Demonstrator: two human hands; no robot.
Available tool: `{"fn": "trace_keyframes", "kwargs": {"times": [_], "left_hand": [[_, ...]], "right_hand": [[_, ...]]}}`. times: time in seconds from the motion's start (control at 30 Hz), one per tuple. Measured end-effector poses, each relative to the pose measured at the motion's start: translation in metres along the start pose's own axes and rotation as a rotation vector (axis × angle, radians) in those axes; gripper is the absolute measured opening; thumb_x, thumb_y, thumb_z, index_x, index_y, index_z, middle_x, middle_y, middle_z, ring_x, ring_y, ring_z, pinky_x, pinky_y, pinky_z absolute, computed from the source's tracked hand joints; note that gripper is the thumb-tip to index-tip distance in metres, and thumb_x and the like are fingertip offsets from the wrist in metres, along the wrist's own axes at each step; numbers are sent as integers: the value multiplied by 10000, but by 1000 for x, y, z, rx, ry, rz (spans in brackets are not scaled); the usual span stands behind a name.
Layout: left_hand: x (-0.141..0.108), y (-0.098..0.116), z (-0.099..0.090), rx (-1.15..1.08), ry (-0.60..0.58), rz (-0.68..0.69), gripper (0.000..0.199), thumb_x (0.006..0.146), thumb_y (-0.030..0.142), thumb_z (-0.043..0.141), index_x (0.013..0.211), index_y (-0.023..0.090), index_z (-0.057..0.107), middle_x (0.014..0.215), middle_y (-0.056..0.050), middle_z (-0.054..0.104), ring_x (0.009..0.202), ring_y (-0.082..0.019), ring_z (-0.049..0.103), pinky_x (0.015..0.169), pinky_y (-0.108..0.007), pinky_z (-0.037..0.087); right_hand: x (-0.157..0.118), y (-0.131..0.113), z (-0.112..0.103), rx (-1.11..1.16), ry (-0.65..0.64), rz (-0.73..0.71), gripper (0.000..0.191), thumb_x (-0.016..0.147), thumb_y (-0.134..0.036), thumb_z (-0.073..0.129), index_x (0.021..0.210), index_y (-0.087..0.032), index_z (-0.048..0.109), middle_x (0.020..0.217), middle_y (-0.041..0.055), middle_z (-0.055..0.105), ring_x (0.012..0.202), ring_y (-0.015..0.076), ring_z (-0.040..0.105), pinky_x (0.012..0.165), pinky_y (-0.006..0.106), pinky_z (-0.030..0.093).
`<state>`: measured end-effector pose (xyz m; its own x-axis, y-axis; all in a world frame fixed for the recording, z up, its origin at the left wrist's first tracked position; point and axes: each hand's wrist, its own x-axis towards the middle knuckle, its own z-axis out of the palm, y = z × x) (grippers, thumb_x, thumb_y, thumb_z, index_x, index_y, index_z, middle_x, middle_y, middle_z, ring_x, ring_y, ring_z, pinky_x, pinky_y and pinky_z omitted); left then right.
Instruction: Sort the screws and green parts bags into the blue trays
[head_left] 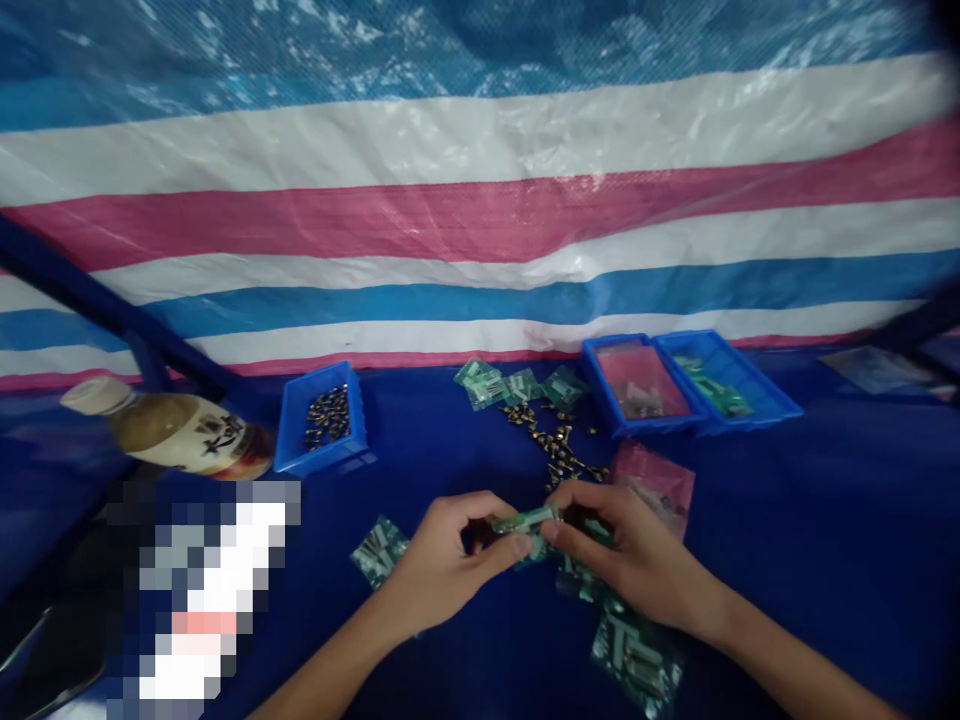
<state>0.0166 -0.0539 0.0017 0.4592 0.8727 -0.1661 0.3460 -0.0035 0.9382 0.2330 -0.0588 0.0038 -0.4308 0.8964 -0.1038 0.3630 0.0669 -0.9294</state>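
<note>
Between my two hands is a small green-tinted plastic bag (529,522) with pale pieces inside. My left hand (459,550) pinches its left side, and my right hand (619,540) grips its right end between thumb and fingers. Another filled bag (379,550) lies left of my left hand. More green bags lie under and below my right hand, one of them (637,662) near the front. Loose metal screws (559,445) are scattered just beyond my hands. A pink bag (660,485) rests behind my right hand.
A blue tray of screws (289,440) and a drink bottle (176,430) stand at the left. Two blue trays, one with pink bags (649,385), one with green bags (716,385), sit at the back right. Green bags (480,383) lie at the back middle. A striped sheet (480,220) hangs behind.
</note>
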Motion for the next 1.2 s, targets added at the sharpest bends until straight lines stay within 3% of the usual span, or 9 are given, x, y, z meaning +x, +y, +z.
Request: {"fn": "trace_keyframes", "kwargs": {"times": [0.13,0.23,0.33,0.43,0.5,0.63,0.77,1.0,1.2], "left_hand": [[3,-5,-4,29,113,10,236,926,410,568,1027,221,666,840,-6,639,778,-145,582,695,-250,431],[4,-11,-8,92,194,15,224,929,411,564,1035,240,662,861,-5,644,808,-152,597,707,-254,446],[4,-12,-10,150,229,17,210,933,412,559,1018,247,658,874,-3,654,796,-149,599,694,-255,454],[3,-10,-9,240,245,60,193,949,395,536,999,250,654,850,3,645,735,-136,580,654,-252,449],[3,-11,-7,334,261,115,178,962,368,517,990,249,646,841,5,632,702,-131,560,641,-257,446],[4,-18,-1,644,192,252,161,971,339,499,952,235,621,919,-14,628,860,-187,579,787,-344,469],[3,-20,3,845,15,215,207,927,421,558,992,224,576,979,-34,610,925,-247,572,759,-388,482],[2,-8,-2,860,-139,180,322,832,492,680,861,207,532,852,5,582,857,-224,569,722,-344,466],[3,-12,-4,790,-175,201,219,919,382,611,815,204,537,846,28,588,852,-176,575,826,-331,451]], "right_hand": [[4,9,-30,-192,329,-97,193,923,-384,580,896,-201,635,711,-18,610,643,124,563,573,232,421],[-1,14,-71,-490,798,-243,165,890,-342,634,987,-215,674,828,11,673,683,151,611,635,280,468],[-15,16,-110,-663,1265,-223,303,897,-340,622,1186,-252,647,1010,61,694,789,225,649,709,371,502],[-29,25,-135,-732,1465,-233,339,927,-343,561,1253,-272,622,1143,81,659,935,299,646,836,484,505],[-30,37,-145,-841,1440,-259,337,930,-318,555,1257,-270,620,1143,78,661,996,320,633,901,538,482],[-13,62,-153,-1012,1080,-203,185,907,-335,612,1056,-278,706,1184,79,651,1103,342,567,924,619,435],[-7,61,-152,-994,1149,-158,200,917,-349,605,1059,-250,705,1133,95,675,1066,318,580,935,590,432],[-11,42,-140,-952,1267,-262,146,916,-289,597,899,-212,719,952,78,718,907,272,635,888,480,490],[0,30,-95,-905,994,-493,80,871,-171,638,892,-202,708,899,64,718,888,236,631,820,398,507]]}}
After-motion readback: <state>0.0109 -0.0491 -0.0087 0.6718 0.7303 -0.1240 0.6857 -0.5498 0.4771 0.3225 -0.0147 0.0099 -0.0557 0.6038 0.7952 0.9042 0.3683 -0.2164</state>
